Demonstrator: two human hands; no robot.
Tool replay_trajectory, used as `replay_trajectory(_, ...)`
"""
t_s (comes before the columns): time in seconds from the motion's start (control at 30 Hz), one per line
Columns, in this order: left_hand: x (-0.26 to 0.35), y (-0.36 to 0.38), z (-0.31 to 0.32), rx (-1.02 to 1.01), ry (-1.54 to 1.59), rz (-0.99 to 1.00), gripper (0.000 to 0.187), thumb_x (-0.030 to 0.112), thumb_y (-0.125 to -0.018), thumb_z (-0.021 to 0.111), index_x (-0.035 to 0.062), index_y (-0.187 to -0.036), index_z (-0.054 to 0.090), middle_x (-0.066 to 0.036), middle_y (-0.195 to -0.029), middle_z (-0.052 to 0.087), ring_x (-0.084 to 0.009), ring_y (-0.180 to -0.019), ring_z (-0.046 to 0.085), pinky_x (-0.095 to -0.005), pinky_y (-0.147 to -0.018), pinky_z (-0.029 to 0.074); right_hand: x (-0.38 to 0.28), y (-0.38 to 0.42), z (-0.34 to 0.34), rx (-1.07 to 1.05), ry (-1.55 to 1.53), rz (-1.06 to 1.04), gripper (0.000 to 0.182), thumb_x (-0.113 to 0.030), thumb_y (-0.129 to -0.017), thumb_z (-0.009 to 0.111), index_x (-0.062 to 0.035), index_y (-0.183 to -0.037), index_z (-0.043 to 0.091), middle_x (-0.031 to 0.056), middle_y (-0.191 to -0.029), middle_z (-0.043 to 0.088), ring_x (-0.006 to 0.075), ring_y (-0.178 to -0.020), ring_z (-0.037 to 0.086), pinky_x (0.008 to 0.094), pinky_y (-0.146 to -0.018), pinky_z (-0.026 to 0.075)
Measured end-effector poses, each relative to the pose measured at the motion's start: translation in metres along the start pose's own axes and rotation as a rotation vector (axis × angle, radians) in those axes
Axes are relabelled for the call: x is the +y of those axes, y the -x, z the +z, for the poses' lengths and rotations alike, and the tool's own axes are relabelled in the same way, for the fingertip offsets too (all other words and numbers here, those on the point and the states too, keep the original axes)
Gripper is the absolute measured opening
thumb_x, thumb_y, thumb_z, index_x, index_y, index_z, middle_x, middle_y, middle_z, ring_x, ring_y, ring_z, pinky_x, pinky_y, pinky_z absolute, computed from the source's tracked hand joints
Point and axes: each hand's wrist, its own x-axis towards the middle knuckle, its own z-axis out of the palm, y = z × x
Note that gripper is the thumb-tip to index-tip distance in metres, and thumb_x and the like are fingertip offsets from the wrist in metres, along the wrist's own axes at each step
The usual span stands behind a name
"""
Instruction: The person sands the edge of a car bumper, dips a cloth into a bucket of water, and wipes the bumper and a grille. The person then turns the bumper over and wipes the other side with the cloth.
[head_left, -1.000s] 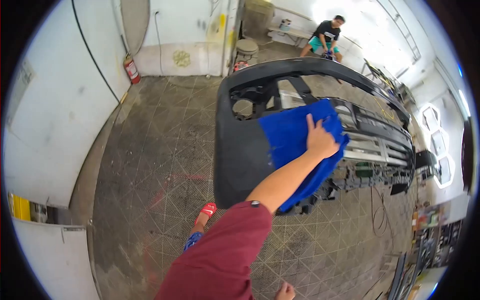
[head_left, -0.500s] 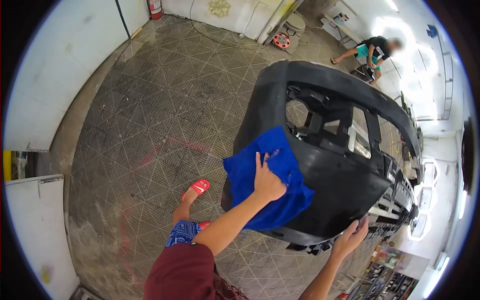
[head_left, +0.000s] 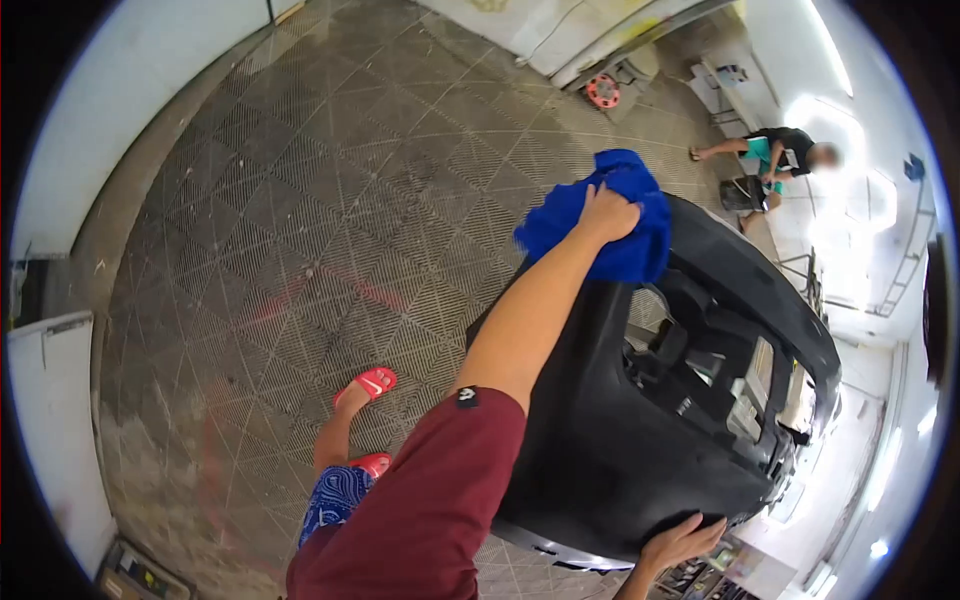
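My left hand [head_left: 608, 214] is closed on a blue cloth [head_left: 565, 215], pressing it against the upper end of a black car bumper [head_left: 620, 440]. The cloth spreads around the hand and hides that end of the bumper. Down at the bumper's lower edge, my right hand [head_left: 683, 543] lies on the dark surface with its fingers stretched out. Openings and a grille area show in the bumper's middle.
A person [head_left: 775, 160] sits at the upper right holding a dark object. A red reel-like object [head_left: 603, 91] is on the floor by the doorway. White wall panels [head_left: 60, 430] stand at the left. Patterned tiles [head_left: 300, 220] cover the floor.
My left hand has slid the blue cloth up and to the right along the bumper, onto its far end. My right hand has shifted down in view, still at the bumper's edge. The view has moved too.
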Motion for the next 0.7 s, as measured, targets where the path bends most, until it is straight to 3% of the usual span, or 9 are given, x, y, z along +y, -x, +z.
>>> replay_trajectory(0.03, -0.016, -0.011, 0.003, -0.118, -0.119, 0.006, 0.041, 0.036, -0.101, 0.052, 0.0096, -0.125, 0.071, -0.027, -0.143, 0.058, -0.047, -0.139, 0.048, -0.063, -0.12, 0.03, 0.001, 0.001, 0.002, 0.006, -0.013, 0.005, 0.069, -0.046, -0.111, 0.041, 0.0053, -0.157, 0.035, 0.0307, -0.158, 0.038, 0.0451, -0.147, 0.033, 0.0543, -0.122, 0.026)
replay_trajectory(0.07, -0.05, -0.018, 0.015, -0.125, -0.107, -0.018, 0.041, 0.036, -0.101, 0.052, 0.0096, -0.125, 0.071, -0.027, -0.143, 0.058, -0.047, -0.139, 0.048, -0.063, -0.12, 0.03, 0.001, 0.003, 0.002, 0.01, -0.019, 0.013, 0.07, -0.046, -0.111, 0.04, 0.0058, -0.157, 0.035, 0.0306, -0.157, 0.038, 0.0447, -0.147, 0.033, 0.0544, -0.121, 0.026)
replay_trajectory(0.13, -0.131, -0.003, 0.069, -0.215, 0.072, -0.212, 0.036, 0.028, -0.101, 0.05, 0.0039, -0.103, 0.077, -0.028, -0.135, 0.061, -0.0439, -0.135, 0.052, -0.0626, -0.117, 0.034, 0.002, 0.004, -0.002, -0.013, 0.044, -0.022, 0.072, -0.049, -0.11, 0.039, 0.0069, -0.156, 0.036, 0.0299, -0.156, 0.039, 0.0445, -0.145, 0.035, 0.0546, -0.121, 0.027)
replay_trajectory(0.23, -0.192, 0.12, 0.109, -0.119, 0.339, -0.327, 0.034, 0.027, -0.101, 0.05, 0.003, -0.109, 0.074, -0.029, -0.138, 0.059, -0.044, -0.137, 0.05, -0.062, -0.118, 0.033, 0.004, 0.005, -0.002, -0.041, 0.039, 0.019, 0.074, -0.052, -0.109, 0.038, 0.0067, -0.154, 0.038, 0.0295, -0.153, 0.041, 0.0449, -0.141, 0.037, 0.0563, -0.118, 0.029)
replay_trajectory(0.4, -0.172, 0.423, 0.109, 0.031, 0.608, -0.521, 0.035, 0.024, -0.1, 0.051, 0.0015, -0.12, 0.068, -0.029, -0.143, 0.055, -0.0441, -0.14, 0.047, -0.0609, -0.12, 0.031, 0.009, 0.004, -0.003, -0.065, 0.038, 0.014, 0.074, -0.053, -0.109, 0.037, 0.0057, -0.155, 0.037, 0.0319, -0.153, 0.042, 0.0465, -0.141, 0.037, 0.0554, -0.117, 0.03)
replay_trajectory(0.5, -0.132, 0.532, 0.076, 0.052, 0.633, -0.656, 0.037, 0.023, -0.1, 0.051, 0.0006, -0.126, 0.065, -0.029, -0.146, 0.052, -0.0442, -0.142, 0.044, -0.0603, -0.121, 0.03, 0.003, 0.003, -0.006, -0.047, 0.058, 0.026, 0.076, -0.054, -0.109, 0.035, 0.0061, -0.155, 0.036, 0.0307, -0.154, 0.042, 0.0469, -0.14, 0.038, 0.0562, -0.117, 0.03)
replay_trajectory(0.6, -0.124, 0.532, 0.07, 0.111, 0.631, -0.589, 0.041, 0.021, -0.099, 0.051, -0.0003, -0.132, 0.062, -0.029, -0.149, 0.05, -0.0442, -0.144, 0.042, -0.0597, -0.122, 0.029, 0.007, 0.004, -0.003, -0.062, 0.087, 0.0, 0.076, -0.054, -0.11, 0.034, 0.0079, -0.154, 0.036, 0.0312, -0.153, 0.04, 0.0462, -0.141, 0.037, 0.0573, -0.118, 0.028)
replay_trajectory(0.7, -0.133, 0.442, 0.077, 0.16, 0.619, -0.37, 0.045, 0.02, -0.099, 0.051, -0.0012, -0.138, 0.059, -0.03, -0.152, 0.047, -0.0443, -0.146, 0.04, -0.059, -0.122, 0.028, 0.006, 0.014, 0.007, -0.013, 0.017, 0.055, 0.078, -0.056, -0.11, 0.033, 0.0067, -0.156, 0.034, 0.0302, -0.156, 0.037, 0.0457, -0.145, 0.032, 0.0579, -0.12, 0.025)
